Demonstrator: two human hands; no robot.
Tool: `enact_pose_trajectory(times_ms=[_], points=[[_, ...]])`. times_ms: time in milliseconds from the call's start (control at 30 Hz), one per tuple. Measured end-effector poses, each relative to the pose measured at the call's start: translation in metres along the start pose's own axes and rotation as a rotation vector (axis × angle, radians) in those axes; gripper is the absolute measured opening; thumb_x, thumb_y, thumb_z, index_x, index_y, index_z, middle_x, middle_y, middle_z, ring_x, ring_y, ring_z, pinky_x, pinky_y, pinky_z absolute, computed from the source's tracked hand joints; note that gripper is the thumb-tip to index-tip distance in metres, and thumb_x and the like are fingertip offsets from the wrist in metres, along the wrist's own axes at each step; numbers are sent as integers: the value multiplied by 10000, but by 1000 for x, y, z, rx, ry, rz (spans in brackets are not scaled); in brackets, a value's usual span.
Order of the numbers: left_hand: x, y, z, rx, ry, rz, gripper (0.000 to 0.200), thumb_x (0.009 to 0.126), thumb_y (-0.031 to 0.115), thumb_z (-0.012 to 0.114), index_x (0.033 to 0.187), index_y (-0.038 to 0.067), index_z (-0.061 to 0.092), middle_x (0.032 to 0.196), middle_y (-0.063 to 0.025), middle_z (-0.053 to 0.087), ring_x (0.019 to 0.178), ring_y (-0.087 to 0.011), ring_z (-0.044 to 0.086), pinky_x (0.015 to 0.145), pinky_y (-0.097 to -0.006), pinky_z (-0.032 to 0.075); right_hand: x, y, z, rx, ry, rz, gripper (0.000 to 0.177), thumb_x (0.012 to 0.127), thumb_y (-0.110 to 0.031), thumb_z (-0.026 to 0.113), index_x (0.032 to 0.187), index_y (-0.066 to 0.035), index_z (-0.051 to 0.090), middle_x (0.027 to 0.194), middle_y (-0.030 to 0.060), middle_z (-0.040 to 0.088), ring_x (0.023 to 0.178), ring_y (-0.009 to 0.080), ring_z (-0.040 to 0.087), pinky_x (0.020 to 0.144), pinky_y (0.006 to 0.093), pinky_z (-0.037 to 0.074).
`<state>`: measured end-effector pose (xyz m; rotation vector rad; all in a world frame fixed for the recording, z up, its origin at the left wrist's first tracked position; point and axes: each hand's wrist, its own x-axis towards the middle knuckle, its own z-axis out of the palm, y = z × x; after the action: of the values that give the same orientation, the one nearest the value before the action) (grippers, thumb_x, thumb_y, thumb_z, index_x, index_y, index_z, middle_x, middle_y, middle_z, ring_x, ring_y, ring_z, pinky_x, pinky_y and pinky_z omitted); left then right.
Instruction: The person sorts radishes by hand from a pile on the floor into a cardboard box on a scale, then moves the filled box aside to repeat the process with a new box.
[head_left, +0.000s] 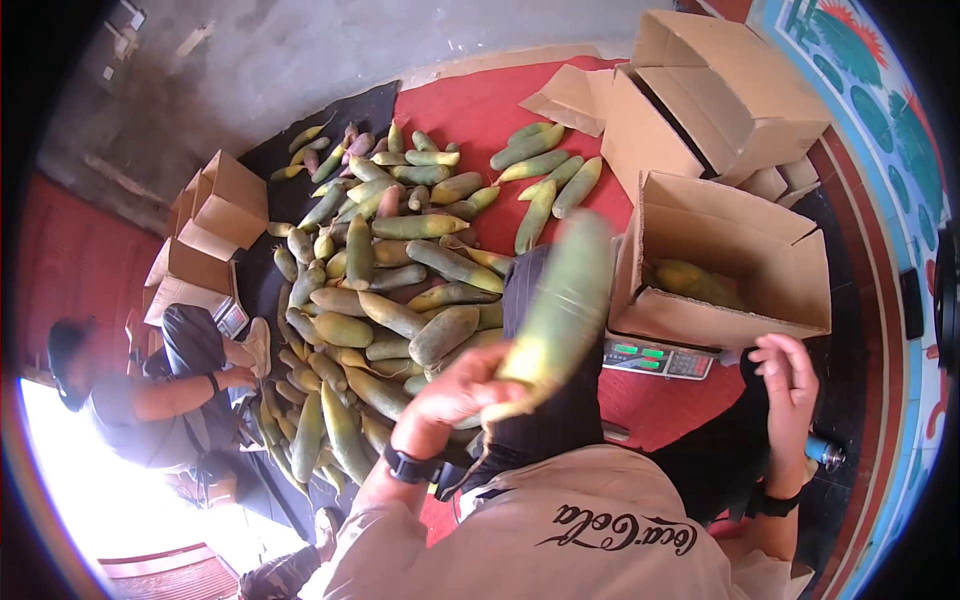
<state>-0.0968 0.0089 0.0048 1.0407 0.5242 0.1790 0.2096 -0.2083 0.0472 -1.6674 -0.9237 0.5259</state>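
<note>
My left hand [462, 385] grips the yellowish tail end of a large green radish [565, 295], which is tilted up and blurred at its upper end. To the right, my right hand [787, 375] hangs with its fingers apart and nothing in it, near the lower right corner of an open cardboard box [730, 222]. A few radishes [695, 282] lie inside that box, which rests on a digital scale [657, 359] with lit green displays. Left of the held radish spreads a big heap of green and yellow radishes [385, 272].
More open boxes [755, 90] stand at the back right. Several radishes [557, 160] lie apart on the red mat [480, 95]. At the left, a seated person [150, 400] is beside boxes [225, 205]. A blue bottle [822, 452] lies at the lower right.
</note>
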Motion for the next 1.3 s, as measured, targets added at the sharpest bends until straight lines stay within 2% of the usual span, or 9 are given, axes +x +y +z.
enact_pose_trajectory(times_ms=[67,167,267,400,533,767,1000,1167,1300], points=[[20,-7,17,14,-257,-57,631,740,165,730,1260,-45,442,1125,-68,576,1031,-134,518,911,-276,410,-3,-8,12,173,-119,56,536,857,-235,581,1292,15,391,1104,107,548,926,151,556,766,258,441],[47,-12,48,133,-530,-91,584,790,115,688,1285,-40,420,1173,-61,543,1075,-109,474,950,-272,376,-9,-13,20,402,-227,110,703,807,-243,618,1359,25,276,1161,102,506,969,157,535,794,284,442],[60,-17,61,136,-648,-109,572,809,99,667,1300,-33,405,1212,-68,513,1091,-108,460,958,-273,368,-11,-2,6,186,-282,244,561,724,-122,662,1235,-33,446,1095,56,504,948,123,516,817,262,428],[65,-12,63,155,-512,-146,583,807,106,676,1306,-26,404,1229,-76,508,1111,-129,469,963,-279,368,-17,-8,-3,249,-237,521,485,691,-119,690,1135,-46,510,1040,32,528,917,114,523,826,246,416],[69,2,48,119,-313,31,570,882,307,586,1317,-7,395,1186,-83,556,1040,-152,541,809,-258,448,-5,-7,-20,182,0,263,461,663,-134,673,1094,-45,536,963,5,566,924,92,524,825,239,414],[90,-6,35,-20,-168,266,571,905,367,516,1302,-21,382,1286,-179,465,1179,-285,476,938,-379,404,59,6,-72,53,452,106,393,831,-175,621,1152,8,485,998,77,567,852,158,588,707,281,519],[98,-14,28,-92,-230,289,467,939,300,473,1262,-33,420,1297,-190,451,1217,-294,442,971,-402,393,116,75,-77,-544,228,268,369,784,-123,661,1117,-30,536,940,66,554,805,135,563,684,276,522],[99,-15,30,-179,-241,287,391,955,234,446,1259,-11,433,1283,-159,470,1206,-254,455,967,-374,399,132,117,-77,-188,95,325,339,855,-107,590,1176,-33,512,1050,94,538,912,137,540,733,304,517],[92,-12,27,-239,-229,334,329,956,168,443,1239,1,455,1267,-134,488,1181,-233,483,959,-356,412,130,130,-101,-483,77,122,220,885,-79,535,1089,2,545,1016,75,580,905,136,559,789,263,457]])
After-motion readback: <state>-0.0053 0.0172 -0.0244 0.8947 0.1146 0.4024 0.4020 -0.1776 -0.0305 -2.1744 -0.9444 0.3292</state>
